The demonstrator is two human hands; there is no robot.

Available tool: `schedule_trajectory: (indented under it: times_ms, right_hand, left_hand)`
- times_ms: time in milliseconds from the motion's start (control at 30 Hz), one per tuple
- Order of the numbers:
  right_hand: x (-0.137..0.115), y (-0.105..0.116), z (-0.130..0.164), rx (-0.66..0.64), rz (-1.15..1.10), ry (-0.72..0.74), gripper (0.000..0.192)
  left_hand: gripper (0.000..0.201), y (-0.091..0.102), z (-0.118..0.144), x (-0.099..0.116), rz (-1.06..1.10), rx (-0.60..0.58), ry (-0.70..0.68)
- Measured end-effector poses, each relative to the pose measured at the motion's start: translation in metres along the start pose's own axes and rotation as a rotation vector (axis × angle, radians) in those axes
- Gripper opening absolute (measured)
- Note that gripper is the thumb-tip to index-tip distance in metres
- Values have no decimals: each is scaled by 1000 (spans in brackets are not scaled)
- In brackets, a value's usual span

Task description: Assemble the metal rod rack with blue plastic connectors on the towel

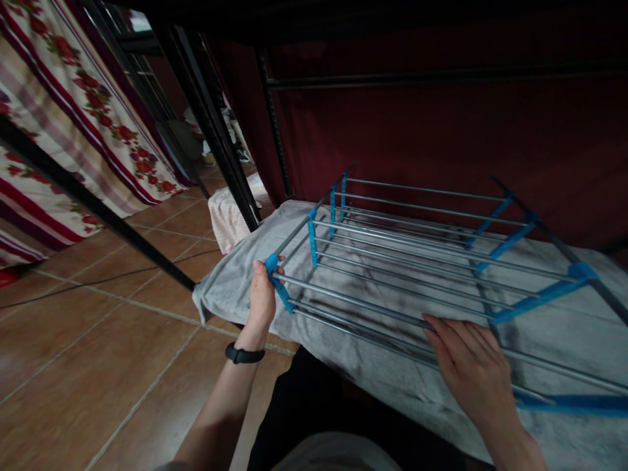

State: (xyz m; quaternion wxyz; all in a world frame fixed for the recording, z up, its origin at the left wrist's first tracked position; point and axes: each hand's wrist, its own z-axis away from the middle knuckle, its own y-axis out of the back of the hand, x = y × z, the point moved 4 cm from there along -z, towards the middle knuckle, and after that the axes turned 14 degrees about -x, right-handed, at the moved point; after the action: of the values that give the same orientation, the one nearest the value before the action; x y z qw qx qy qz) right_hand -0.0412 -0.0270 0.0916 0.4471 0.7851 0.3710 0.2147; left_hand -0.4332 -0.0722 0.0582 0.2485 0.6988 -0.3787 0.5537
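Observation:
A rack of grey metal tubes (373, 298) with blue plastic connectors (313, 241) lies across a grey blanket (245, 281). My left hand (265, 288) is closed around the blue connector at its near left corner, thumb in front and fingertips showing behind. Over the front tube rests my right hand (473, 366), its fingers curled round the tube to the right of the middle. The undersides of the right fingers are hidden. On the right, the blue connectors (540, 297) slant instead of standing upright. A black band (244, 354) circles my left wrist.
Black metal posts (216, 124) and a slanting black bar (98, 203) stand at the left. A dark red cloth (417, 131) hangs behind the rack. Flowered curtains (93, 98) hang over the tiled floor (98, 327), where a dark cable (112, 277) runs.

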Motion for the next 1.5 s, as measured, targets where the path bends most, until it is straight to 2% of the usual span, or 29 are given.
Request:
schedule_trajectory:
  times_ms: [1167,1500]
  right_hand:
    - [1,-1,0,12,11,4,26]
    - [-1,1,-3,30,8,-11,25]
  left_hand:
    - [73,0,-3,-5,43,15,-31]
    - [72,0,-3,-4,56,-15,-44]
